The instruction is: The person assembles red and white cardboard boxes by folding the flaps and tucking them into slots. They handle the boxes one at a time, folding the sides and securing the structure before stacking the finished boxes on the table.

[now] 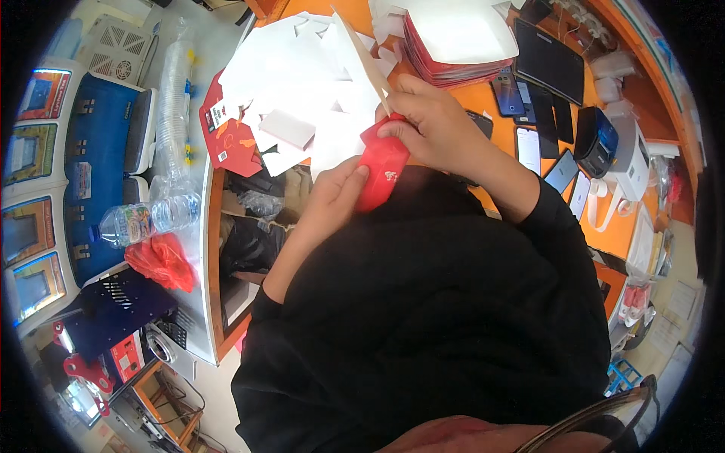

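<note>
Both my hands are closed on a red folded card piece (384,162) with a small white print, held in front of my body at the table's near edge. My left hand (338,192) pinches its left side, thumb on top. At its upper end, my right hand (434,121) grips the card between thumb and fingers. From the right fingertips a thin beige card edge (361,57) runs upward; whether it joins the red piece I cannot tell. White paper cutouts (279,72) spread on the table beyond, with a red printed card sheet (229,136) at their left.
A stack of red-and-white card trays (461,38) stands at the back. Several phones (529,149) and a black tablet (549,60) lie on the orange table (612,226) to the right. Left are plastic bottles (124,225) and a red plastic bag (161,260). An open compartment (253,204) sits below the table.
</note>
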`<state>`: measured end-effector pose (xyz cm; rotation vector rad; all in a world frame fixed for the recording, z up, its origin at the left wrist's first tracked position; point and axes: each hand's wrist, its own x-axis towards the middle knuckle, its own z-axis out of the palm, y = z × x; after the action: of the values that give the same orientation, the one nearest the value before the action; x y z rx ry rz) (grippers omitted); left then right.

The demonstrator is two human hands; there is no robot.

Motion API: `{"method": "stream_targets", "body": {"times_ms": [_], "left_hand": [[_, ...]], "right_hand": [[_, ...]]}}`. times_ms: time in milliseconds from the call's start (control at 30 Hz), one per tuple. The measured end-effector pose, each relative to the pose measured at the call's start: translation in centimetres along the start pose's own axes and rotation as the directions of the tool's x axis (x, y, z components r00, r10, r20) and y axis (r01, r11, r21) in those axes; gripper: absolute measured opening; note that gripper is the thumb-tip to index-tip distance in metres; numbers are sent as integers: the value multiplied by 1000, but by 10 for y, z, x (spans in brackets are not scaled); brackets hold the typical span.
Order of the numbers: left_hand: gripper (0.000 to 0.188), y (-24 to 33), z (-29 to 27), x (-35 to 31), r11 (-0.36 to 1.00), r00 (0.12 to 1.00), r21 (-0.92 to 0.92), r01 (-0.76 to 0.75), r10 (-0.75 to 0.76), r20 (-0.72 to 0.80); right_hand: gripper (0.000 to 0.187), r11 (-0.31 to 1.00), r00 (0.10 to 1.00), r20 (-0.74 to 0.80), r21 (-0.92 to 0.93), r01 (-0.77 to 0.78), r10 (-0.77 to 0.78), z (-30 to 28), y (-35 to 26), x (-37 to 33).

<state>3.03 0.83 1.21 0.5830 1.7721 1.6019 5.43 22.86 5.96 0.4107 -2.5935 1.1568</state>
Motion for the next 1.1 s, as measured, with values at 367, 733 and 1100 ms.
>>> {"method": "stream_targets", "body": {"times_ms": [367,733,1100], "left_hand": [[35,11,-2,7,998,996,20,54,-55,66],[35,9,-2,12,985,983,91,147,-155,94],[34,12,-3,11,994,991,-81,72,-62,121]], "right_hand": [[7,996,985,-149,14,85,-82,8,0,-9],[11,975,967,149,-49,215,-206,4,7,-12],[15,920,993,-31,381,-95,115,4,14,-5]]}}
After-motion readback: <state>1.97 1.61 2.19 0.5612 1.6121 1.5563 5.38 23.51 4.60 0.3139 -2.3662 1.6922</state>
